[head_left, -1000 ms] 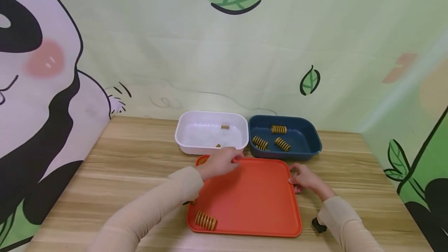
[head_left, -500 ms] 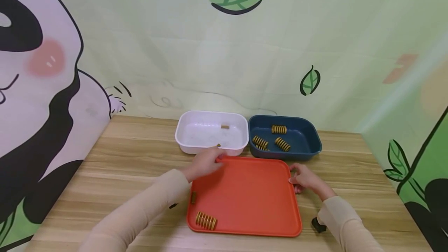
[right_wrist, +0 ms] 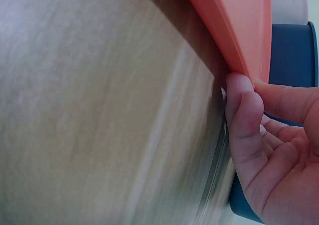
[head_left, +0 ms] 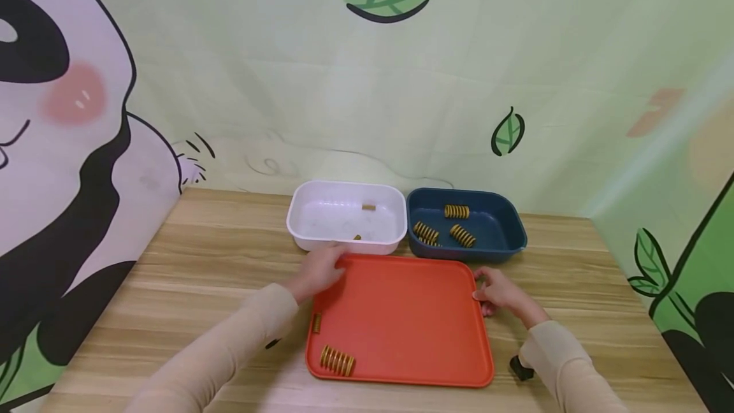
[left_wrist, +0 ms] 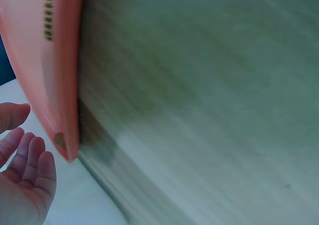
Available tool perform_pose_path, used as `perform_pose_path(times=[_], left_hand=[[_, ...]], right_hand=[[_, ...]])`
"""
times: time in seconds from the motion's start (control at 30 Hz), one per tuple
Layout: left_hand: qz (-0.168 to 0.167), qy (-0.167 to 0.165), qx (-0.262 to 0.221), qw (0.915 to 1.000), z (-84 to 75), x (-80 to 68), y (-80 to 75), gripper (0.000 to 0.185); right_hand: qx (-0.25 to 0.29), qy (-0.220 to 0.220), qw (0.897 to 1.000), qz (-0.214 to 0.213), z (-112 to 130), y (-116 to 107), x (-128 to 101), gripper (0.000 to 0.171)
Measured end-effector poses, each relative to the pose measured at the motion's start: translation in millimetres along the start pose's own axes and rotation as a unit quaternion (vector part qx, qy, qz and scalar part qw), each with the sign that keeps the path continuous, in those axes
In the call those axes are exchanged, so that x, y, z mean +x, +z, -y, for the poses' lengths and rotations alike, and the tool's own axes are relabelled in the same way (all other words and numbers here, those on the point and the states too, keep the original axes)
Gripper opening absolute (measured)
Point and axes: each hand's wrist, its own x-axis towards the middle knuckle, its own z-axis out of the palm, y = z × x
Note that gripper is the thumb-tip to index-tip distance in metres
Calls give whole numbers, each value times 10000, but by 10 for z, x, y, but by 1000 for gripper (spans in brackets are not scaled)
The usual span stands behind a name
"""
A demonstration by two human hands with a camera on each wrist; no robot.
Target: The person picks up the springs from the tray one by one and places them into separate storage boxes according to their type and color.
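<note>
An orange-red tray [head_left: 404, 324] lies on the wooden table. On it, a large brass-coloured coil spring [head_left: 337, 361] sits in the near left corner and a small spring [head_left: 316, 323] by the left rim. My left hand [head_left: 318, 271] is at the far left corner; in the left wrist view its fingers [left_wrist: 46, 172] are loosely bent, holding nothing, beside the corner where a small brownish piece [left_wrist: 60, 140] shows. My right hand [head_left: 500, 292] pinches the right rim between thumb and fingers, plain in the right wrist view.
Behind the tray stand a white bin [head_left: 321, 245] with two small springs and a dark blue bin [head_left: 504, 253] with several large springs, side by side. A printed cloth wall [head_left: 275, 81] closes off the back. A small black object [head_left: 521, 368] is by the right sleeve.
My left hand has moved left along the tray's far rim to its corner, uncovering the small spring at the left rim. The right hand keeps its hold in place.
</note>
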Motion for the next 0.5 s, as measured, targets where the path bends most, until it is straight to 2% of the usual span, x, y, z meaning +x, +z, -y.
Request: perform_pose_path(times=[0.23,0.43,0.5], left_hand=[[-147,-258,181,9994,51,-38,21,21],[-355,-209,404,9983,115,-58,74,7],[-384,-203,438,9981,133,-66,90,8]], right_hand=[[26,-48,10000,19,-15,-4,11,34],[-31,-19,10000,4,-14,1,15,34],[-37,-3,10000,-2,-12,2,15,34]])
